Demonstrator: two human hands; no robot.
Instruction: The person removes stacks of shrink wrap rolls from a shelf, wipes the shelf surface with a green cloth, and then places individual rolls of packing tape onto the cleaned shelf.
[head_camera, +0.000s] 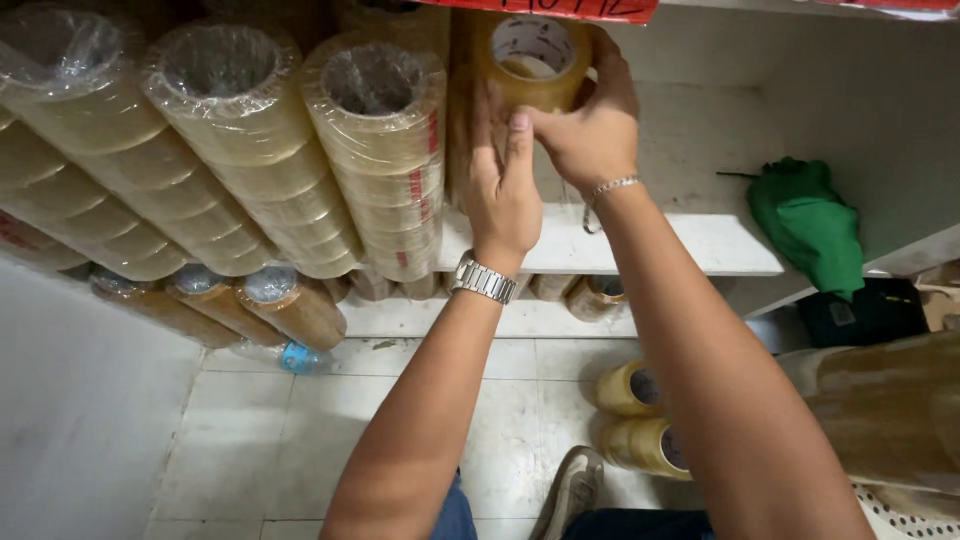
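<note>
left hand (500, 195): wears a silver metal link watch (482, 279); fingers flat and close together against the front of a brown stack of packing-tape rolls (470, 120) on the white shelf (720, 245). Pressing, not wrapped round; thumb side hidden.
right hand (590, 125): thin silver chain bracelet (605, 190) at the wrist; fingers curled over the right rim of the top brown tape roll with white cardboard core (530, 55). Holding it.
roll position: 12 o'clock of the view, top of that stack, tipped core-forward; just right of the wrapped sleeves.
hidden: lower part of the stack sits behind both hands; roll count there can't be told. Right fingertips go out of sight behind the roll.
cut off: red sign strip (560, 8) at 12 o'clock, only bottom edge in view. Brown rolls at 3 o'clock (885, 410) run off frame.
hard to make out: dark box (865, 315) under the crumpled green cloth (805, 220) at 2–3 o'clock; kind unclear.
shelf stock: three clear-wrapped sleeves of yellowish tape rolls (240, 150) at 10–11 o'clock, leaning; more brown rolls (290, 310) on the tier below.
floor: pale square tiles (290, 430); two loose yellowish rolls (640, 420) at 5 o'clock, grey shoe (570, 490) at 6.
room: plain white wall at 8 o'clock, tight corner.
</note>
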